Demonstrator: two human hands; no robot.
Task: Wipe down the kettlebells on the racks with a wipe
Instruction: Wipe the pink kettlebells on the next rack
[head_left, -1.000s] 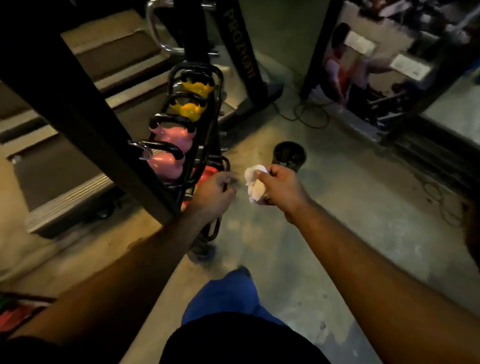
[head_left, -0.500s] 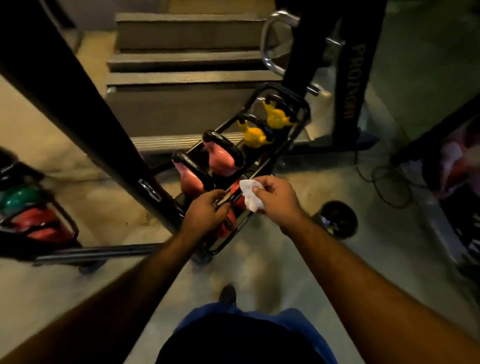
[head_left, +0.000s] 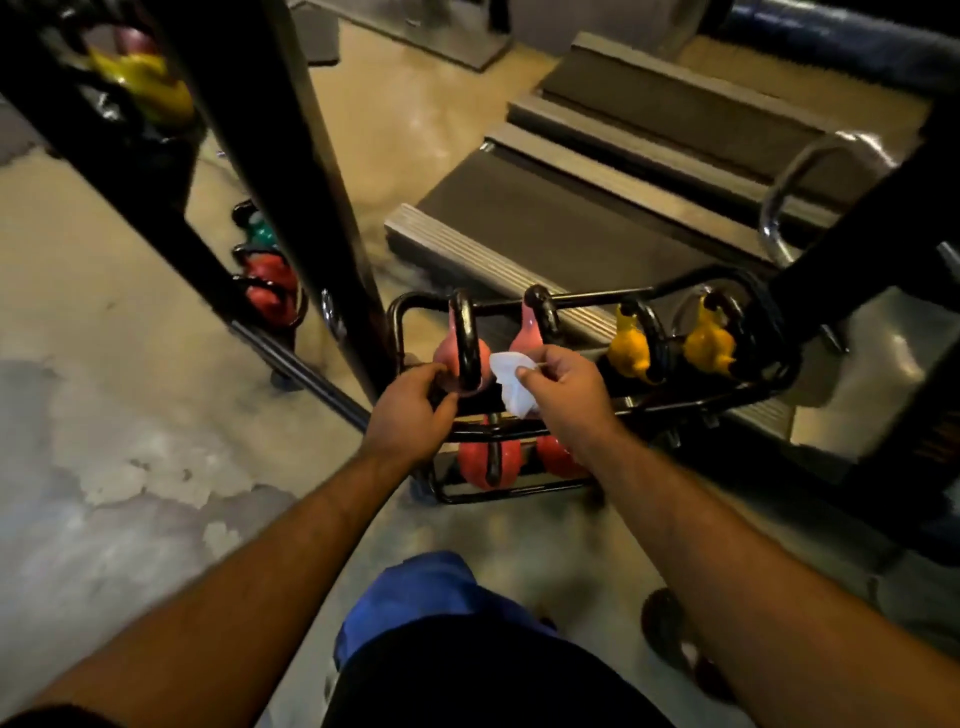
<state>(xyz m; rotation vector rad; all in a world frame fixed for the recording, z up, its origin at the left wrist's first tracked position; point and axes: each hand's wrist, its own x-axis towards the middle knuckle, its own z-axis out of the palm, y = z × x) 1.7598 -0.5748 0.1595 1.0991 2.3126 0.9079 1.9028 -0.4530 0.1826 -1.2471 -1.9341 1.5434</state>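
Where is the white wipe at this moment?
The right hand pinches the white wipe at mid-frame of the head view, beside the black handle of the leftmost pink kettlebell.

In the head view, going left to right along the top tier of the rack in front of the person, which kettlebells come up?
Left pink kettlebell → second pink kettlebell → first yellow kettlebell → second yellow kettlebell. The left hand rests at the first; the right hand pinches the wipe.
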